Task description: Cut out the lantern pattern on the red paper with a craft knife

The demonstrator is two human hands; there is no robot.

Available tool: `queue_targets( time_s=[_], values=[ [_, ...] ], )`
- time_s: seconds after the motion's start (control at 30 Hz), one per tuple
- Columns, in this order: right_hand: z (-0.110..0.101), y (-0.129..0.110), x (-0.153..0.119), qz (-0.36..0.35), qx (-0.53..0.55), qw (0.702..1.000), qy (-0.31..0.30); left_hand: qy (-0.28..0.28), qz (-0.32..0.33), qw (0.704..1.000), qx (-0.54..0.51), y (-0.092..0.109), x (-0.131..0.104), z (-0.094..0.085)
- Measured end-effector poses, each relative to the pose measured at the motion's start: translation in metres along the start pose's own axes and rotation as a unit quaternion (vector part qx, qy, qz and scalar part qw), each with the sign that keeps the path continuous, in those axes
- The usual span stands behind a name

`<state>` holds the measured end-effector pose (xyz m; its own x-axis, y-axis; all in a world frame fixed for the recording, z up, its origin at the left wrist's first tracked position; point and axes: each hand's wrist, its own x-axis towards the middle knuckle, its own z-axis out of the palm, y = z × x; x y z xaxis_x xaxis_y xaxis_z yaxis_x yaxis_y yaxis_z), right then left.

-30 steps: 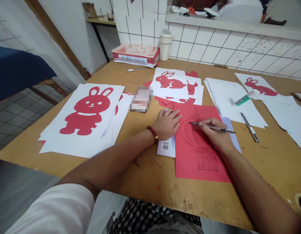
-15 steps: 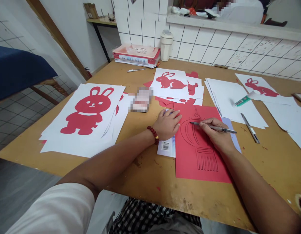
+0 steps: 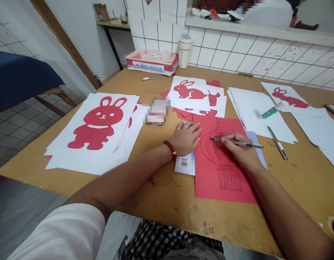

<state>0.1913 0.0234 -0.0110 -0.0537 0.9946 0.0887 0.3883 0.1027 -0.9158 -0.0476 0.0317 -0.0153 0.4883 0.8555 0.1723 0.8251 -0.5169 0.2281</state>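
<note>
A red sheet [image 3: 210, 184] with a lantern drawn in dark lines lies on the table, partly over a pale booklet [image 3: 184, 164] with a barcode. My right hand [image 3: 241, 150] is closed round a pen [image 3: 244, 144], its tip touching the upper left part of the lantern outline. My left hand [image 3: 185, 139], with a dark red bead bracelet [image 3: 170, 149] at the wrist, lies flat with fingers spread across the booklet and the sheet's left edge. It holds nothing.
White sheets with red rabbit cutouts lie at left [image 3: 96, 124], top middle [image 3: 190, 93] and right. A glue stick [image 3: 270, 111] and a utility knife [image 3: 277, 142] are right of my hand. A cup [image 3: 185, 51] stands behind, beside stacked paper [image 3: 152, 64].
The pen tip in my right hand has shifted slightly left and down along the lantern outline. My left hand has stayed in place.
</note>
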Motion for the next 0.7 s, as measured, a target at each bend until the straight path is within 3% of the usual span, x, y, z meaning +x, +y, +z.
queue_targets(
  time_s=[0.7],
  values=[
    [-0.0011,-0.0071,-0.0021,0.005,0.001,1.0,-0.027,0.003,-0.002,1.0,-0.001,0.0005,-0.0006,0.0002]
  ],
)
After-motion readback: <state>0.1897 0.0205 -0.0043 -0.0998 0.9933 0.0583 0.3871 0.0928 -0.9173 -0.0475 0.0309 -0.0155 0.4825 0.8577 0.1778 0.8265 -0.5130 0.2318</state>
